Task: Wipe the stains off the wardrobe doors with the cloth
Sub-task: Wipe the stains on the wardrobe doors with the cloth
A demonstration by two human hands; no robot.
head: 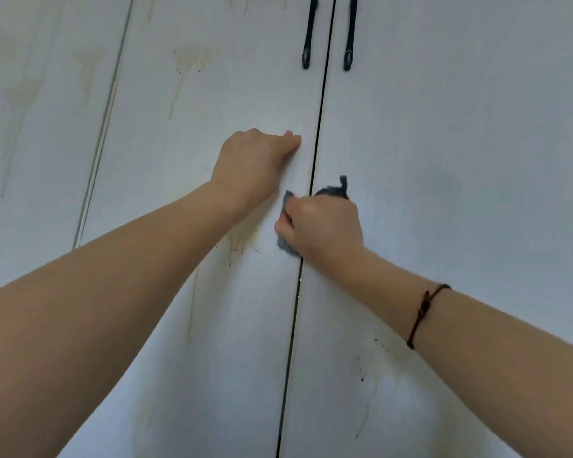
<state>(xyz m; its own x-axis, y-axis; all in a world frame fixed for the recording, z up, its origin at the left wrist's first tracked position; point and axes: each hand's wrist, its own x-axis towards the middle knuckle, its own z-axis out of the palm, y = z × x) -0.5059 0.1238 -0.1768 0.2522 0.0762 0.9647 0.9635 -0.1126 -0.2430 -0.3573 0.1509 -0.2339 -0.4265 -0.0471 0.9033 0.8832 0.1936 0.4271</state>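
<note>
Two pale grey wardrobe doors meet at a dark vertical gap: the left door (212, 94) and the right door (460, 127). My right hand (325, 226) grips a dark blue-grey cloth (334, 190) and presses it over the gap at mid height. My left hand (252, 166) rests against the left door just above and left of the cloth, fingers bent toward the surface and holding nothing. A yellowish drip stain (242, 242) lies under my left wrist. Another stain (189, 64) runs down higher up. Dark specks and streaks (374, 368) mark the right door lower down.
Two black handles (308, 38) (349, 38) hang either side of the gap at the top. A third panel (30, 110) on the far left carries faint yellow runs. A dark cord bracelet (424, 312) circles my right forearm.
</note>
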